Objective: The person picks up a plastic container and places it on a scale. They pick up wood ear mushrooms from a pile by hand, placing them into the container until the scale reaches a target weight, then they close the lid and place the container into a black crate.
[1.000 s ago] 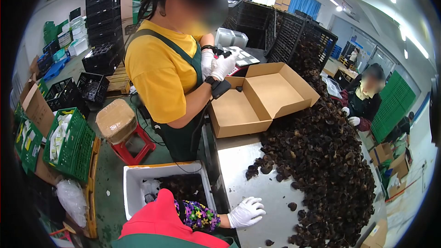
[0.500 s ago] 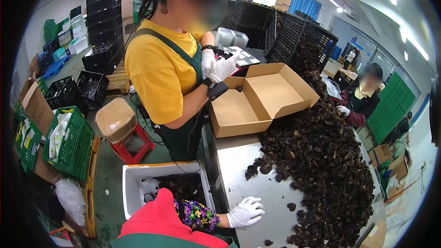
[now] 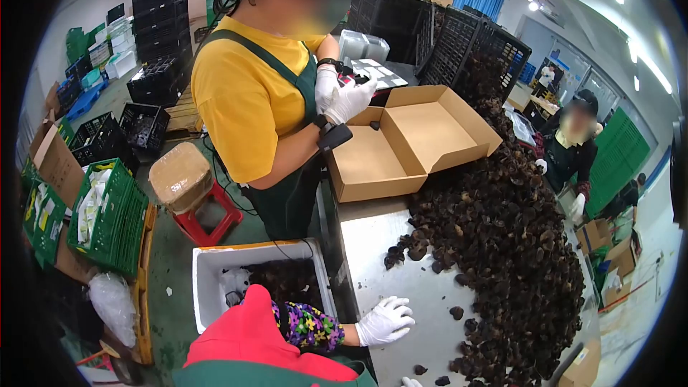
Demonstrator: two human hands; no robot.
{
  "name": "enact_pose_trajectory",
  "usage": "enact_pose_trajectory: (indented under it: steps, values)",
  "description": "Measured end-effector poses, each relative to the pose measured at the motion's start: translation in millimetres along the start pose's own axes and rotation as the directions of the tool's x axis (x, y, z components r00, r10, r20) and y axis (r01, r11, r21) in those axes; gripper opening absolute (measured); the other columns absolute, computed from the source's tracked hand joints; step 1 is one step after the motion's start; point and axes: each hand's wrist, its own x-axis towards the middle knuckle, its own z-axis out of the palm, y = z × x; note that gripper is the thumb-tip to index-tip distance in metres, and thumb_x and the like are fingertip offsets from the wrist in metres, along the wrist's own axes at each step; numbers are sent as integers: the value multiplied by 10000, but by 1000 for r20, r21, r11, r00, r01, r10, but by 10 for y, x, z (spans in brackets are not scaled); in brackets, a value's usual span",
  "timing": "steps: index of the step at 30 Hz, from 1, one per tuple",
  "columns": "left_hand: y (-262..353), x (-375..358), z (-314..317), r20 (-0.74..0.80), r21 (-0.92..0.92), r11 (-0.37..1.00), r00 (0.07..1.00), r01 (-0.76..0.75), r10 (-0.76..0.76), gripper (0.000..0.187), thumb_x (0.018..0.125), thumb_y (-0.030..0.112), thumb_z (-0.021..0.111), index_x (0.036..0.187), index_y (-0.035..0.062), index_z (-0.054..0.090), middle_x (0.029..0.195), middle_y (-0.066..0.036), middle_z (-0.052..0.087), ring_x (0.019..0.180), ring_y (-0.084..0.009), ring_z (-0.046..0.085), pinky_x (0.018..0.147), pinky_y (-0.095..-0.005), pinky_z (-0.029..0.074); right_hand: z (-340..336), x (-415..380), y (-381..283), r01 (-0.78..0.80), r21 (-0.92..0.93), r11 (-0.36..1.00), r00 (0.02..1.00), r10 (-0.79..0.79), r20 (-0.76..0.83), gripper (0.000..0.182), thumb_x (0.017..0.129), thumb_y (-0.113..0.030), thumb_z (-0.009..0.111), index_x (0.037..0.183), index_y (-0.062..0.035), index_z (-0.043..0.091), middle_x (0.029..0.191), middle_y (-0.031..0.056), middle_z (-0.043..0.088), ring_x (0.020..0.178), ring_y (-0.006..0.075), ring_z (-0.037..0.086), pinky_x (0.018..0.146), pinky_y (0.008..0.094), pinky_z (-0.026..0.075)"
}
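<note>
My left hand (image 3: 385, 321), in a white glove with a flowered sleeve cuff, lies on the bare metal table (image 3: 369, 244). Its fingers are stretched out and nothing is in them. Only the white fingertips of my right hand (image 3: 412, 382) show at the bottom edge; the rest is out of frame. To the right of my hands spreads a large heap of dark, curled, mushroom-like pieces (image 3: 502, 258). A few loose pieces lie apart from it, such as one dark piece (image 3: 456, 312) to the right of my left hand.
An open cardboard box (image 3: 380, 190) stands at the table's far end, beside a co-worker in yellow (image 3: 240, 107) holding a small object. A white foam bin (image 3: 204, 294) with dark contents sits left of the table. Another co-worker (image 3: 570, 154) stands across the heap.
White fingertips of my right hand have appeared at the bottom edge. My left hand stays nearly in place. The co-worker across the heap has shifted, with one gloved hand now lower at the side.
</note>
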Motion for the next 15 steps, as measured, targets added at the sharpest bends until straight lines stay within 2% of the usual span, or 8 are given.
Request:
enact_pose_trajectory:
  steps: [4, 6, 7, 9, 10, 12, 13, 15]
  values:
    - [2, 36, -29, -7, -111, 994, 1000, 14, -15, 212, 886, 226, 650, 1072, 134, 691, 1123, -59, 632, 1246, -316, 513, 1036, -481, 413, -11, 17, -24, -18, -28, 999, 1000, 18, -6, 290, 855, -5, 659, 1123, -107, 708, 1072, 139, 665, 1047, 333, 610, 953, 436, 481]
    - [-130, 304, -194, -64, -155, 982, 993, -110, 101, 253, 864, 209, 674, 1102, 126, 675, 1136, -69, 627, 1210, -327, 534, 1015, -471, 433, 28, -17, 69, 36, -16, 999, 999, -35, 3, 281, 867, -6, 653, 1123, -108, 708, 1080, 139, 666, 1054, 330, 607, 958, 430, 480]
    - [-106, 596, -596, -121, -87, 977, 976, -193, 182, 292, 841, 223, 686, 1118, 135, 656, 1132, -94, 620, 1149, -337, 542, 968, -484, 445, 57, -33, 113, 24, -24, 999, 1000, -24, 5, 281, 867, -6, 653, 1123, -108, 708, 1080, 139, 666, 1054, 330, 607, 958, 430, 480]
    - [-272, 1191, -1074, -421, 47, 960, 866, -277, 270, 269, 796, 166, 682, 1059, 130, 641, 972, -108, 603, 940, -335, 582, 813, -466, 478, 106, -65, 175, -36, -23, 999, 995, 38, 88, 277, 870, -14, 652, 1125, -108, 709, 1081, 139, 666, 1059, 329, 607, 951, 426, 483]
    - [-510, 1484, -1257, -363, 76, 978, 908, -194, 208, 247, 782, 143, 672, 1025, 130, 634, 906, -107, 583, 896, -340, 588, 759, -459, 487, 85, -50, 134, -52, -29, 998, 994, 55, 92, 274, 874, -25, 650, 1129, -105, 709, 1082, 138, 664, 1056, 327, 606, 949, 422, 483]
    - [-1216, 2120, -1345, -507, 161, 984, 849, -77, 149, 247, 820, 189, 645, 1062, 138, 649, 954, -133, 628, 931, -359, 599, 790, -478, 501, 113, -69, 153, -62, -19, 998, 995, 63, 81, 269, 874, -29, 649, 1124, -107, 709, 1081, 136, 664, 1054, 325, 606, 952, 425, 481]
    - [-1389, 2380, -1468, -516, 180, 962, 852, 207, -87, 251, 855, 232, 615, 1082, 139, 669, 985, -129, 657, 937, -356, 607, 818, -478, 500, 135, -65, 156, -64, -13, 998, 995, 65, 72, 264, 875, -33, 647, 1120, -108, 710, 1079, 134, 664, 1053, 324, 606, 955, 428, 478]
    - [-1948, 2876, -1658, -422, 215, 847, 828, 487, -369, 364, 904, 390, 538, 1148, 154, 668, 1141, -137, 679, 1100, -360, 617, 910, -501, 500, 82, -26, 42, -59, -16, 998, 998, 60, 29, 269, 872, -32, 648, 1122, -112, 708, 1074, 131, 665, 1052, 320, 606, 949, 428, 480]
